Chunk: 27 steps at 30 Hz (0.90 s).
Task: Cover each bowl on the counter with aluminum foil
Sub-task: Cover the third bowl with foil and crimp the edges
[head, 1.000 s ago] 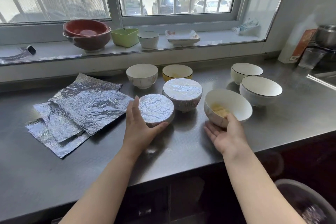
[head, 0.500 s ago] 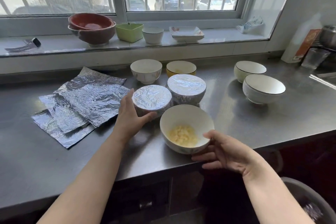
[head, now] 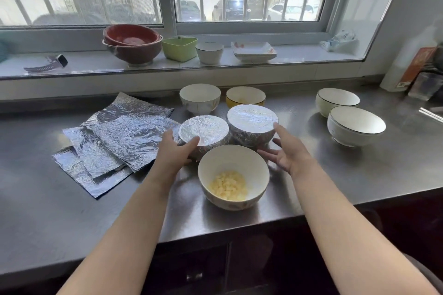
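An uncovered white bowl [head: 233,176] with pale yellow chunks stands near the counter's front edge. Behind it sit two foil-covered bowls, the left one [head: 203,130] and the right one [head: 251,120]. My left hand [head: 175,153] holds the left covered bowl by its side, thumb on the rim. My right hand [head: 285,151] hovers with fingers spread beside the right covered bowl, holding nothing. Several foil sheets [head: 119,141] lie overlapped to the left. Uncovered bowls stand behind: a white one [head: 200,98] and a yellow one [head: 245,97].
Two more white bowls [head: 338,100] [head: 356,126] stand at the right of the steel counter [head: 359,175]. The windowsill holds red bowls [head: 131,43], a green dish [head: 179,48], a cup [head: 209,52], a plate and a watch. Containers stand far right.
My right hand has let go of the bowl with yellow chunks, now set at the front, and moved up beside the right covered bowl. The left hand stays on the left covered bowl.
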Motion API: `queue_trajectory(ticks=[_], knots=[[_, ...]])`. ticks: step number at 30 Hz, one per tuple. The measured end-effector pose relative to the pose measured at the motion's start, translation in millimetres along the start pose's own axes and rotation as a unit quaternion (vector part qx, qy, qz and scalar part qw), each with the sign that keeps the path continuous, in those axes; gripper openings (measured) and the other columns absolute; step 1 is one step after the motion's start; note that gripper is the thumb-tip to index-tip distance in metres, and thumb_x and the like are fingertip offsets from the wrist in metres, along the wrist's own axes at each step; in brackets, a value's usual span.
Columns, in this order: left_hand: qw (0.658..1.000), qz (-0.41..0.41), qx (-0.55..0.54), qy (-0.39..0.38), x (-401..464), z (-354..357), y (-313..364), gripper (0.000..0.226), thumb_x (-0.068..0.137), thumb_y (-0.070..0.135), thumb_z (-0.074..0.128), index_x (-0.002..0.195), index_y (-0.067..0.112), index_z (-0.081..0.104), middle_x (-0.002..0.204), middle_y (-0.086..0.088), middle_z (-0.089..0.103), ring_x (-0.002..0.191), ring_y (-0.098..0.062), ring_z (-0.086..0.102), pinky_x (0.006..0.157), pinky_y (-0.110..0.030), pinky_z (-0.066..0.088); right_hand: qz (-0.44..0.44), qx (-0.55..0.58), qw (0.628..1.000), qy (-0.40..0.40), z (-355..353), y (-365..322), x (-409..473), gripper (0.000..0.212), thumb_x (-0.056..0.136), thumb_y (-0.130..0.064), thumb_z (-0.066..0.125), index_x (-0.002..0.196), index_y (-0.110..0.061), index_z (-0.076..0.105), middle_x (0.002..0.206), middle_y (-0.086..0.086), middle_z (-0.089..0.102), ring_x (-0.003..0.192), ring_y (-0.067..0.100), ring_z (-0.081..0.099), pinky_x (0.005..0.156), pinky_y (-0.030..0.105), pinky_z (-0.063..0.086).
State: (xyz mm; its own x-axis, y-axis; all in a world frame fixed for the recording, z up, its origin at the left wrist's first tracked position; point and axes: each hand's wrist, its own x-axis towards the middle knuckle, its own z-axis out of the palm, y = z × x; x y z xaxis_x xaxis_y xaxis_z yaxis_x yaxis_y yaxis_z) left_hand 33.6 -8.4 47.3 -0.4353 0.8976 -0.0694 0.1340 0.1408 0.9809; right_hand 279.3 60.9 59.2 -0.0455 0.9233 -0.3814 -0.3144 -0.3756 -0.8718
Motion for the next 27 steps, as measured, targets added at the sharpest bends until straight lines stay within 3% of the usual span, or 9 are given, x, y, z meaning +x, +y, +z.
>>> queue_trajectory(ticks=[2,5,7,11,14,18,24,27], knots=[[0.992,-0.077,-0.101,-0.013,-2,3,11,0.046,0.095,0.013,0.062,0.135,0.012,0.040,0.107,-0.004,0.048,0.076,-0.008,0.054,0.078,-0.043,0.060,0.021,0.031,0.999,-0.009,11,2,15,0.045,0.094,-0.032,0.062,0.131,-0.011,0.046,0.121,0.010,0.051,0.095,0.036,0.062,0.073,0.051,0.060],[0.979,-0.123,-0.159,-0.023,3,4,16,0.021,0.096,0.001,0.052,0.116,0.006,0.054,0.090,-0.010,0.059,0.068,-0.015,0.058,0.052,-0.034,0.060,0.029,0.069,0.997,-0.007,17,7,29,0.045,0.090,-0.025,0.064,0.129,-0.008,0.048,0.123,0.014,0.050,0.106,0.040,0.057,0.074,0.057,0.058],[0.977,-0.133,-0.166,-0.018,9,3,17,0.026,0.092,-0.009,0.046,0.111,0.005,0.056,0.084,-0.010,0.059,0.066,-0.018,0.059,0.044,-0.030,0.056,0.025,0.078,0.997,-0.004,18,8,31,0.039,0.090,-0.020,0.062,0.125,-0.009,0.050,0.122,0.014,0.049,0.105,0.037,0.056,0.070,0.054,0.060],[0.975,-0.139,-0.168,-0.031,18,6,18,0.033,0.087,-0.015,0.042,0.102,0.007,0.060,0.088,-0.012,0.062,0.072,-0.021,0.060,0.047,-0.033,0.058,0.019,0.105,0.994,-0.005,15,8,33,0.029,0.090,-0.012,0.057,0.118,-0.009,0.051,0.107,0.010,0.051,0.094,0.029,0.055,0.069,0.051,0.060],[0.975,-0.146,-0.159,-0.051,30,12,20,0.031,0.087,-0.015,0.043,0.093,0.010,0.060,0.091,-0.014,0.063,0.077,-0.022,0.061,0.050,-0.035,0.059,0.017,0.127,0.992,0.012,8,5,36,0.034,0.089,-0.010,0.058,0.123,-0.009,0.051,0.109,0.010,0.051,0.097,0.030,0.055,0.068,0.047,0.058],[0.975,-0.156,-0.137,-0.079,50,30,24,0.028,0.089,-0.011,0.045,0.099,0.010,0.059,0.117,-0.020,0.059,0.103,-0.034,0.063,0.051,-0.038,0.060,0.007,0.146,0.988,0.052,-8,-3,41,0.037,0.088,-0.010,0.060,0.124,-0.010,0.053,0.123,0.011,0.048,0.110,0.032,0.052,0.060,0.046,0.057],[0.970,-0.178,-0.119,-0.112,73,68,39,0.035,0.085,-0.015,0.045,0.105,0.007,0.064,0.125,-0.019,0.057,0.105,-0.035,0.060,0.063,-0.045,0.061,-0.021,0.197,0.976,0.093,-39,-18,55,0.047,0.087,-0.006,0.062,0.131,-0.008,0.047,0.130,0.014,0.047,0.097,0.029,0.055,0.057,0.052,0.059],[0.969,-0.186,-0.114,-0.113,83,83,45,0.039,0.085,-0.014,0.043,0.114,0.005,0.062,0.130,-0.018,0.053,0.105,-0.034,0.058,0.059,-0.044,0.060,-0.026,0.215,0.971,0.102,-51,-27,64,0.048,0.087,-0.006,0.063,0.132,-0.009,0.047,0.129,0.015,0.048,0.094,0.028,0.055,0.060,0.055,0.059]])
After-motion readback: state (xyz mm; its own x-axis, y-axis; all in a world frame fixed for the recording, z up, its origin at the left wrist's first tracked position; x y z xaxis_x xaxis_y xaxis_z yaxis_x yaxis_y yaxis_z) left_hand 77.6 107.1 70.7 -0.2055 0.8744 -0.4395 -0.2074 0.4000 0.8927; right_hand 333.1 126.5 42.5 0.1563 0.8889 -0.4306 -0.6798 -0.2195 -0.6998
